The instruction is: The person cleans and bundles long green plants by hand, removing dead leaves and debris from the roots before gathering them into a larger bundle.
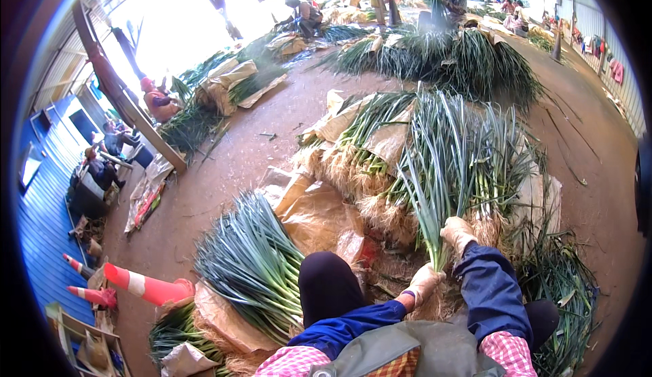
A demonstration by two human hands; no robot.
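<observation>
A small bunch of green onions [429, 224] stands upright in front of me, roots down and long leaves pointing away. My gloved left hand [424, 283] is closed around its pale lower stalks, just above the stringy roots. Higher up, my gloved right hand [458, 233] has its fingers curled against the right side of the same bunch. Directly beyond lies a big pile of green onions [475, 153], with tan roots facing me. Another heap of green onions [251, 261], trimmed neater, rests by my left knee.
Brown paper sheeting [316, 217] lies between the heaps. Loose leaves [564, 289] are piled at my right. Orange traffic cones [153, 285] lie on their sides at the left. A wooden post [122, 92] rises at the left. Farther piles [441, 61] and several seated people [159, 98] surround the floor.
</observation>
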